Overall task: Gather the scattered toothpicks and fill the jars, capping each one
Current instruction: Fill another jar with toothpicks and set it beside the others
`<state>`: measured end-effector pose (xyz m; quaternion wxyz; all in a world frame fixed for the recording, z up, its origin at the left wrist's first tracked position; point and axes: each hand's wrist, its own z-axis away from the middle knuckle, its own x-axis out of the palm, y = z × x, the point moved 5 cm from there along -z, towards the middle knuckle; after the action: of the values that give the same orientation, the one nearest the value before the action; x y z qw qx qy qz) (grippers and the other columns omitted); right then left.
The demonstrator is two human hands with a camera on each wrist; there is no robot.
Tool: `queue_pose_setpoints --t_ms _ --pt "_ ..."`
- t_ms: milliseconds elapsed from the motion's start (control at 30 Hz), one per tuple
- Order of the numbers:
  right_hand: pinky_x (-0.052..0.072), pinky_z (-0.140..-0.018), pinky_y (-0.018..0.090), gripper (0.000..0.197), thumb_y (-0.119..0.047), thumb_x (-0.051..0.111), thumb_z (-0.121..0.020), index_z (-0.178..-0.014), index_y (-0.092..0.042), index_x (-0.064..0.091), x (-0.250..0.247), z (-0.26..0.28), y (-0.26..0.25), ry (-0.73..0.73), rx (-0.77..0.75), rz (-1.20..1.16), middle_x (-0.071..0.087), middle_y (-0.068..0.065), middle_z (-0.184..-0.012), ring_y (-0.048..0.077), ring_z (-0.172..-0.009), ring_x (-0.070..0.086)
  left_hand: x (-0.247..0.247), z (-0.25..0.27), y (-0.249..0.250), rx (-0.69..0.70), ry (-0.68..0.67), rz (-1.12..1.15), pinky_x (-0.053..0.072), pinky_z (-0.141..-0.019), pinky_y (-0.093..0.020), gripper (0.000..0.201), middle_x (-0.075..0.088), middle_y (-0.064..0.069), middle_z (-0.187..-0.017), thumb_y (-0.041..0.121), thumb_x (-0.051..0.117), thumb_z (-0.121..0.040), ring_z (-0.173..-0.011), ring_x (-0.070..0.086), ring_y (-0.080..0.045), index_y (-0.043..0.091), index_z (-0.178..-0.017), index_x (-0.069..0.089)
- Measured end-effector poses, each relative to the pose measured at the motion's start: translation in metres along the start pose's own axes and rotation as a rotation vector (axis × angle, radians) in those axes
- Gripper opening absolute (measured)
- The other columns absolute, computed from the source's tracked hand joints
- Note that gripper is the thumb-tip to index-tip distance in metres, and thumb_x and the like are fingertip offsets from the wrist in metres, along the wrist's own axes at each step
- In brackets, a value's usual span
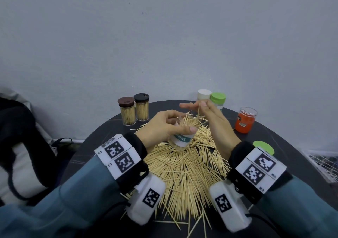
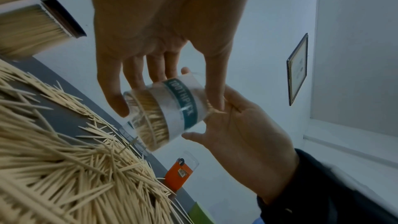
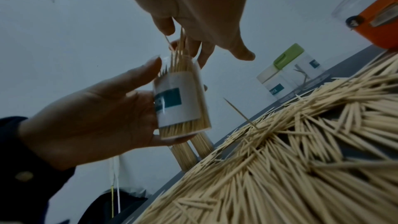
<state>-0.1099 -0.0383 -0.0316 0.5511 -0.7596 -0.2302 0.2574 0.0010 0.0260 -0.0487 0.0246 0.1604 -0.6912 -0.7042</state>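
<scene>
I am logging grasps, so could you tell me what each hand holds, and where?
Left hand grips the toothpick jar round its side wall; right hand pinches toothpicks near their upper ends.

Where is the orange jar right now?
In the head view, the orange clear-topped plastic jar stands uncapped at the round dark table's right edge, right of the green-lidded jar.

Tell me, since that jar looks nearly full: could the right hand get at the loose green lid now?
Probably not yet: the right hand pinches toothpicks over the jar. The green lid lies uncovered beside that wrist.

Left hand (image 2: pixel 163 28) around toothpick jar (image 2: pixel 165 113)
</scene>
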Motion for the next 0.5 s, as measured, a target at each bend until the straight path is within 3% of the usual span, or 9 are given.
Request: queue_pose_setpoints --t_ms 100,167,233,333,400,500 --pt "0.045 -0.066 0.003 0.036 -0.026 0.027 -0.102 -0.112 0.0 0.05 0.006 0.002 0.007 -0.038 0.046 -0.039 0.065 -0.014 -0.103 -0.015 -0.081 0.06 0.007 0.002 0.001 0.005 -0.083 -0.071 0.047 -0.09 -0.026 0.054 0.063 0.0 -0.112 0.027 0.079 -0.068 -0.108 0.058 -0.014 0.021 -0.117 0.057" --pt "0.049 -0.072 0.008 0.031 -0.025 0.027 -0.102 -0.106 -0.004 0.05 0.01 0.003 0.012 -0.052 0.055 -0.019 0.063 -0.01 -0.108 -0.01 -0.09 0.06 0.009 0.003 0.0 0.002 -0.118 -0.105 0.044 -0.095 -0.027 0.063 0.064 0.001 -0.113 0.033 0.083 -0.063 -0.11 0.058 -0.011 0.019 -0.119 0.058" --pt "0.042 -0.089 0.013 0.036 -0.031 0.023 -0.102 -0.106 -0.012 0.053 0.009 0.002 0.012 -0.035 0.024 0.038 0.062 -0.009 -0.117 -0.004 -0.107 0.055 0.008 0.004 0.0 0.004 -0.112 -0.102 0.046 -0.092 -0.026 0.062 0.066 -0.003 -0.11 0.031 0.083 -0.063 -0.105 0.06 -0.01 0.014 -0.118 0.059" --pt "0.032 -0.085 0.002 0.045 -0.041 0.02 -0.097 -0.116 -0.02 0.055 0.004 0.0 0.005 -0.036 -0.044 0.055 0.058 -0.011 -0.124 -0.009 -0.113 0.048 0.004 0.002 -0.001 0.0 -0.081 -0.099 0.047 -0.093 -0.029 0.062 0.067 -0.004 -0.108 0.032 0.084 -0.062 -0.104 0.061 -0.013 0.01 -0.116 0.06" --pt "0.034 -0.083 -0.003 0.034 -0.033 0.034 -0.097 -0.118 -0.018 0.056 0.003 -0.002 0.001 -0.094 -0.089 0.079 0.058 -0.012 -0.123 -0.012 -0.109 0.049 0.003 0.002 -0.001 -0.008 -0.084 -0.097 0.047 -0.093 -0.029 0.056 0.067 -0.002 -0.106 0.027 0.082 -0.067 -0.103 0.061 -0.014 0.011 -0.116 0.06" --pt "0.043 -0.095 0.016 0.018 -0.014 0.05 -0.094 -0.106 -0.013 0.062 0.007 -0.002 0.001 -0.191 -0.149 0.142 0.064 -0.006 -0.117 0.001 -0.11 0.056 0.005 0.001 -0.002 -0.02 -0.095 -0.09 0.049 -0.084 -0.023 0.044 0.067 -0.002 -0.106 0.02 0.079 -0.072 -0.102 0.062 -0.014 0.016 -0.112 0.06"
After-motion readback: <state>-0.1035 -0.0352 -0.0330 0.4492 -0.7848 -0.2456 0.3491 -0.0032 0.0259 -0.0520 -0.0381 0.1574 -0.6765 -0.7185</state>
